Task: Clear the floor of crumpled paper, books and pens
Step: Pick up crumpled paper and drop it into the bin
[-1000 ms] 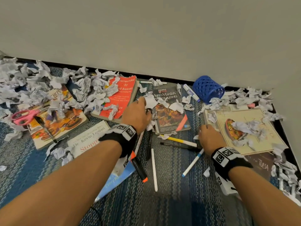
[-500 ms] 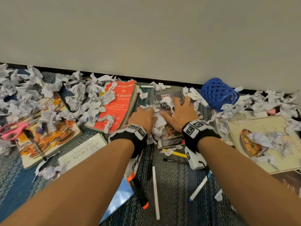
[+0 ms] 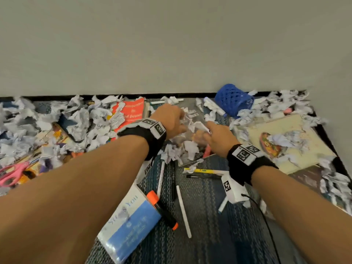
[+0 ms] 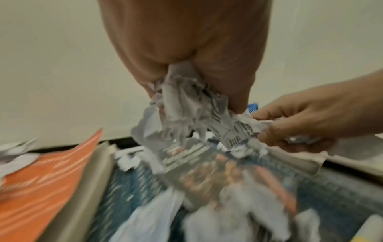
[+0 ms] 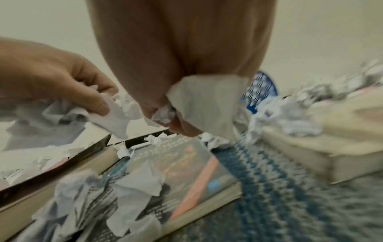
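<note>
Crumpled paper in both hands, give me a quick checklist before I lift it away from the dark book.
1. Left hand grips crumpled paper: ok.
2. Right hand grips its own paper wad: ok.
3. Dark book free of scraps: not ok, several pieces lie on its cover.
4. Pens on the carpet in front of the book, apart from both hands: ok.
5. Blue mesh holder ready for pens: not ok, it lies tipped on its side by the wall.
6. Bin or bag for the paper: cannot tell, none in view.
</note>
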### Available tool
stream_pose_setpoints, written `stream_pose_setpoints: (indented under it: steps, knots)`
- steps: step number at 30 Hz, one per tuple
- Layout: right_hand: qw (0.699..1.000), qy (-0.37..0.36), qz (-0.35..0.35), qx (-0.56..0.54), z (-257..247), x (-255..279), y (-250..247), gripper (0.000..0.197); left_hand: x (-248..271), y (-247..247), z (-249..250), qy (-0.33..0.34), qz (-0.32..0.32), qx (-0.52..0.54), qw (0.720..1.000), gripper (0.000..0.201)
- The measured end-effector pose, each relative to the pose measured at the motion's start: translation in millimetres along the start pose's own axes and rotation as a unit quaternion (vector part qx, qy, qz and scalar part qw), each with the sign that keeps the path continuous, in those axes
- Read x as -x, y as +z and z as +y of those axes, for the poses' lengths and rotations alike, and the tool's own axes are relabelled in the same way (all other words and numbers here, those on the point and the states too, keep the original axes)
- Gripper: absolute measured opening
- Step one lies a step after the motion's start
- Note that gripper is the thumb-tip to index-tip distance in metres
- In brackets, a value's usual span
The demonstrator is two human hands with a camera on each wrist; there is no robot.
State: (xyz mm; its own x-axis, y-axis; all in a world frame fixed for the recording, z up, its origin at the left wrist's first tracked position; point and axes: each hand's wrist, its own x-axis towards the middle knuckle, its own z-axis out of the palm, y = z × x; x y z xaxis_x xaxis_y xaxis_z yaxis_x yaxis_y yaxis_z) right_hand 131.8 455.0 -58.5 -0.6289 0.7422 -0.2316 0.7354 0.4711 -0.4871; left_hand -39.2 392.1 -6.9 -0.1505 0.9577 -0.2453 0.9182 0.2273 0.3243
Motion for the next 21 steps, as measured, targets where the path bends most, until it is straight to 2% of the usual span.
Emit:
stream_pose_setpoints:
  steps: [2,3,6,8,12,15,18,21]
  knots:
    - [1.0,0.003,0.03,-0.003,3.0,31.9,-18.8,0.007,2.5,-8.9,27.5,0.05,0.036,-0.002,0.998,0.024]
    - [0.999,0.009,0.046,0.012,5.1,50.2,-27.6,0.007,7.0,-7.4,44.7,0.071,0.046,0.016,0.996,0.026]
    - [0.99,0.043,0.074,0.11,16.4,111.1,-49.7,0.021,29.9,7.8,102.7,0.147,0.043,0.105,0.983,0.037]
    - [0.981,0.081,0.082,0.157,21.4,159.5,-61.9,0.03,47.7,16.6,138.7,0.218,0.012,0.122,0.968,0.034]
    - [0.961,0.139,0.099,0.219,11.6,262.1,-92.2,0.024,87.3,12.4,205.3,0.343,-0.046,0.13,0.929,0.037]
    - [0.942,0.2,0.139,0.231,-2.2,334.7,-117.9,0.026,127.7,7.6,255.2,0.431,-0.089,0.139,0.887,0.034]
    - [0.918,0.255,0.174,0.251,-15.8,400.6,-138.9,0.028,170.6,3.3,302.1,0.486,-0.105,0.153,0.854,0.028]
    - [0.916,0.263,0.183,0.242,-29.3,462.0,-157.0,0.021,212.0,0.1,341.5,0.541,-0.118,0.158,0.817,0.027]
